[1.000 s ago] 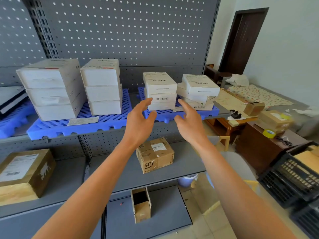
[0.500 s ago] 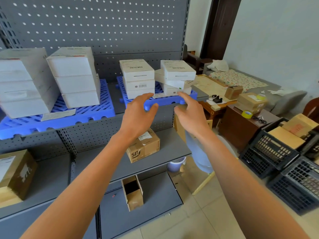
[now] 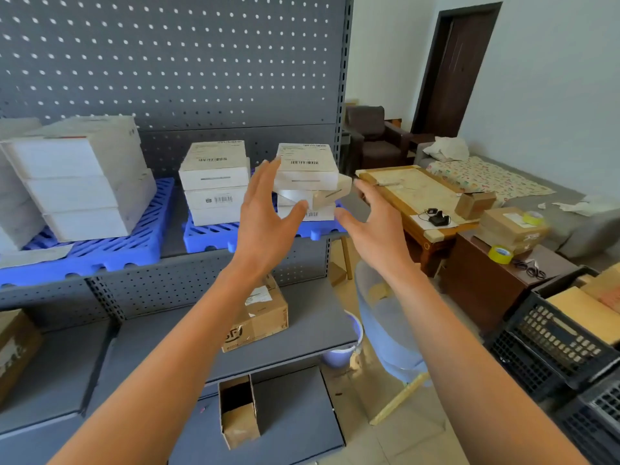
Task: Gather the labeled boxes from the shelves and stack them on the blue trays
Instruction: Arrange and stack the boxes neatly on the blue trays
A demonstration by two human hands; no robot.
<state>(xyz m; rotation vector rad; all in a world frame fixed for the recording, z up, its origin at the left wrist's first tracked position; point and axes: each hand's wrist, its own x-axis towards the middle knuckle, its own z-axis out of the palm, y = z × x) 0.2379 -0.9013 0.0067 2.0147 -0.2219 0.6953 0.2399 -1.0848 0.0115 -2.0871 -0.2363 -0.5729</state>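
Two blue trays sit on the upper shelf: a left tray (image 3: 100, 253) with large white boxes (image 3: 84, 182) stacked three high, and a right tray (image 3: 208, 236) with two stacks of small labeled white boxes. The left small stack (image 3: 214, 186) is neat. The right small stack (image 3: 307, 177) is crooked, its middle box turned askew. My left hand (image 3: 265, 223) is open just left of that crooked stack, fingers spread, not touching it. My right hand (image 3: 375, 229) is open just right of it, empty too.
On the lower shelf sit a brown SF carton (image 3: 258, 320) and another carton (image 3: 13, 350) at far left. An open small carton (image 3: 238, 411) stands on the bottom shelf. To the right are a wooden table (image 3: 412, 193), tape rolls (image 3: 500, 255), black crates (image 3: 550, 344) and a water jug (image 3: 385, 323).
The view has swung right and closer to the right tray. Both hands rose from below the tray's front edge to either side of the crooked right stack.
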